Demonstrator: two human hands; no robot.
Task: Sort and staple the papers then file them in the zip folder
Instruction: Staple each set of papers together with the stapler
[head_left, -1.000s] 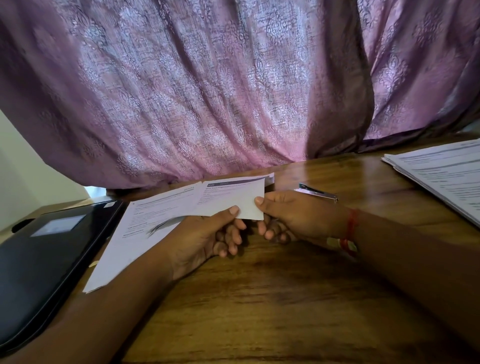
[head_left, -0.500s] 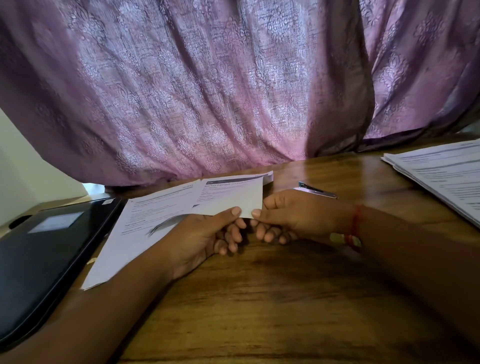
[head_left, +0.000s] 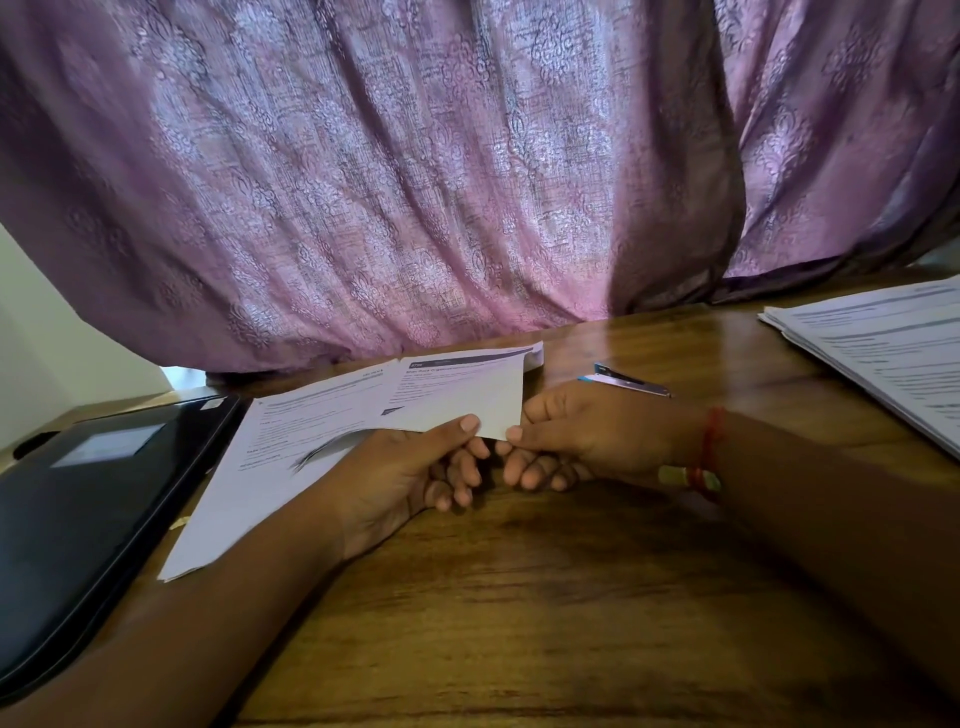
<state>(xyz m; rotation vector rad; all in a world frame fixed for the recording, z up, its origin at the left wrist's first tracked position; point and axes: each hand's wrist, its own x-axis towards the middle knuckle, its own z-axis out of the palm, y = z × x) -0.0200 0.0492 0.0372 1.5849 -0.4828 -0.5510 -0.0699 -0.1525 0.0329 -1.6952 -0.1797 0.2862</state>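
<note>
Wooden table (head_left: 545, 623), bare toward the near edge; purple curtain (head_left: 415, 182) closes the far side. Left hand (head_left: 405, 478) and right hand (head_left: 587, 441) each pinch the lower edge of a printed sheet (head_left: 457, 395) lifted above the papers (head_left: 270, 467). Zip folder (head_left: 88, 493) lies left, stapler (head_left: 631, 382) just behind the right hand, paper stack (head_left: 883, 353) far right.

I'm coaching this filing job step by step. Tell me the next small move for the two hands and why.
Probably let the right hand release the sheets and reach back for the stapler. Both hands pinch the same sheets; the left hand alone could hold them, and the stapler lies untouched on the table just behind the right hand.
</note>
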